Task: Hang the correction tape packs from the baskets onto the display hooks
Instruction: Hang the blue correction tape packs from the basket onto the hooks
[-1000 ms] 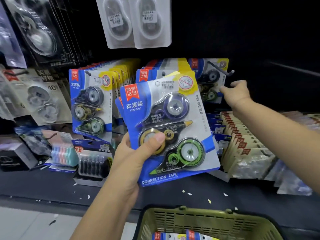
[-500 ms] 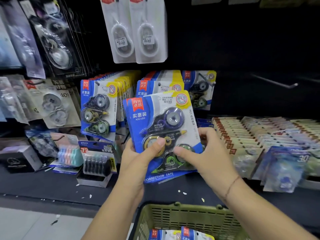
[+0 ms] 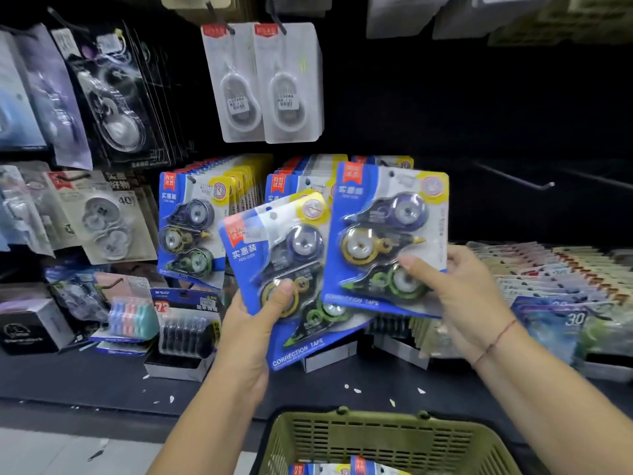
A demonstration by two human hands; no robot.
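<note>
Left grip is closed on a blue correction tape pack, with the thumb pressed on the blister front and the fingers hidden behind the card. The pack is kept tilted and low, apparently in reserve. Right grip is closed on a second pack, which is pinched near its lower right corner with the thumb laid over the green dispenser. The top edge with its hang hole is thereby left free for a hook. This second pack is held upright, overlapping the first pack's right edge, in front of the hung rows of the same product. An empty hook is seen to the right, apart from both packs, and is judged the likely target, since the rows on the left look full. More packs are seen in the green basket below, so much of the task is judged to remain.
</note>
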